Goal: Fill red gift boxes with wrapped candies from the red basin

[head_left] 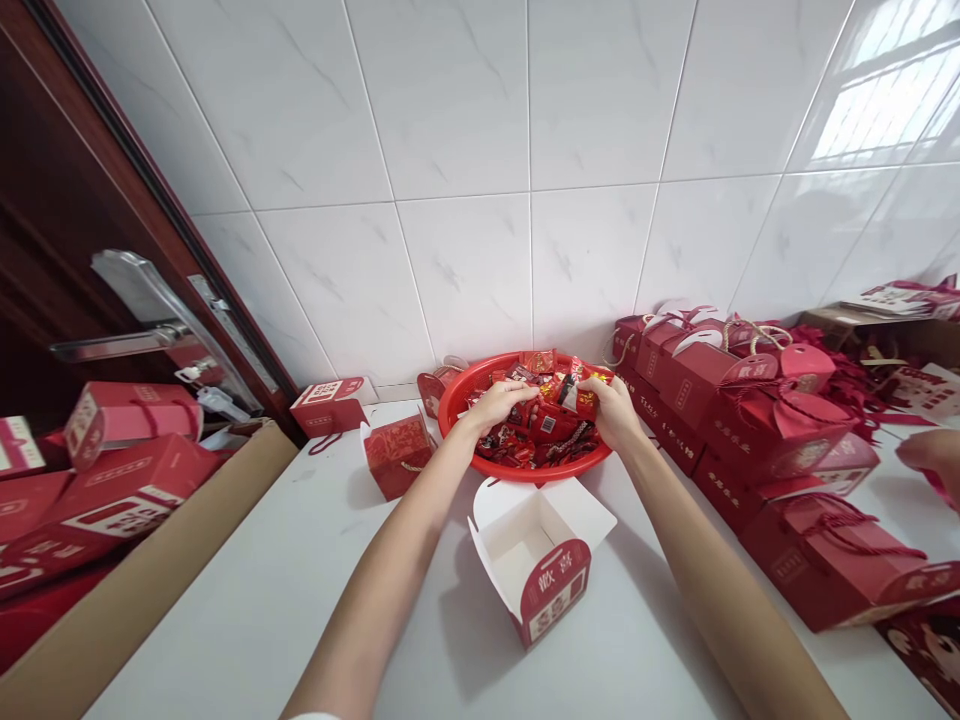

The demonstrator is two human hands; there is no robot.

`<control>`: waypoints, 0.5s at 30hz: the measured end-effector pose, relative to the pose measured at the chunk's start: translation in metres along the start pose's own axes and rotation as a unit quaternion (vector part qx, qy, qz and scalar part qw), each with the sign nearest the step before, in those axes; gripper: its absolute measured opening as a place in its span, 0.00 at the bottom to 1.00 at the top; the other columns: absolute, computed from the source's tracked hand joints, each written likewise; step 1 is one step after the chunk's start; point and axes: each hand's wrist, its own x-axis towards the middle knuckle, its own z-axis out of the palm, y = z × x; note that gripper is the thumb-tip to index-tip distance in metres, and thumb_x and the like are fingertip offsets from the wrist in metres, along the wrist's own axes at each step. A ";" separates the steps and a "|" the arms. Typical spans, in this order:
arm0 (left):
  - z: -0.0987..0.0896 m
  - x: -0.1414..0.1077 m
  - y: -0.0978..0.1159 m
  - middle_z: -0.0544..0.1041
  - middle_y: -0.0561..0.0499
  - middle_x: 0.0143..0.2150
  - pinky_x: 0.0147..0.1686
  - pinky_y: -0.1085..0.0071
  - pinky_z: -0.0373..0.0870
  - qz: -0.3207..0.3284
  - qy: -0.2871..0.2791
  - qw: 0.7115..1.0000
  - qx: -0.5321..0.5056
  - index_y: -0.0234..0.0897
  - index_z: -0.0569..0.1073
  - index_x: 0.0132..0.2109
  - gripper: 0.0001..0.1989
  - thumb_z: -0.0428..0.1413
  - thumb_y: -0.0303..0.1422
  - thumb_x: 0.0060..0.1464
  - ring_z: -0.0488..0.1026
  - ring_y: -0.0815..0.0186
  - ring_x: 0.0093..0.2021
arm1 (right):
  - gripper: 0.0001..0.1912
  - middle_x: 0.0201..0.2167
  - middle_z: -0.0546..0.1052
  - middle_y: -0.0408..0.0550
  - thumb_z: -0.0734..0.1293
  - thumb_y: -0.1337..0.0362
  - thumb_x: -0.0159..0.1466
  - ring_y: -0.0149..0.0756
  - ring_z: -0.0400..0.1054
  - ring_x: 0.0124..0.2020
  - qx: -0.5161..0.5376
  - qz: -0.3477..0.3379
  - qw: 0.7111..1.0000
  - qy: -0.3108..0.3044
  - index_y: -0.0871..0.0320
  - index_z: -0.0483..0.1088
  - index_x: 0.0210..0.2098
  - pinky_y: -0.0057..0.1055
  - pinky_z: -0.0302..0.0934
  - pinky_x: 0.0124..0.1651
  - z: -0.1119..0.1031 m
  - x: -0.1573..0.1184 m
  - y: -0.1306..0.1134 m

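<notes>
A red oval basin [544,472] full of small wrapped candies [547,424] stands on the table against the wall. Over its left side, my left hand [504,403] has its thumb and fingers closed on a red candy wrapper. My right hand [613,408] reaches in at the right side and pinches a shiny red candy packet [587,400]. Part of what my fingers hold is hidden by the hands. In front of the basin, between my forearms, a red gift box [556,600] sits with its flaps up; I see its bare white inside.
Small red boxes [397,455] stand left of the basin. On the right, closed gift boxes [750,440] with rope handles are stacked. A cardboard carton [187,540] of red boxes lines the left edge, by a door handle [120,342]. Another person's hand [934,460] shows at right.
</notes>
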 end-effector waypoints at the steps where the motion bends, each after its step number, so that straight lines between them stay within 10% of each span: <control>1: 0.000 0.000 0.000 0.80 0.52 0.34 0.45 0.66 0.65 0.001 -0.001 1.000 -0.001 0.37 0.78 0.29 0.15 0.67 0.44 0.43 0.74 0.60 0.42 | 0.13 0.23 0.76 0.38 0.71 0.67 0.39 0.33 0.69 0.26 -0.002 -0.002 1.000 -0.008 0.55 0.70 0.27 0.30 0.65 0.31 0.000 -0.001 0.000; 15: 0.000 -0.005 0.010 0.80 0.50 0.29 0.32 0.69 0.70 -0.054 0.012 0.988 -0.142 0.34 0.78 0.34 0.12 0.66 0.39 0.50 0.76 0.63 0.32 | 0.15 0.31 0.81 0.41 0.74 0.65 0.42 0.39 0.75 0.33 -0.025 -0.010 0.998 -0.056 0.54 0.73 0.31 0.36 0.70 0.41 -0.001 -0.002 0.001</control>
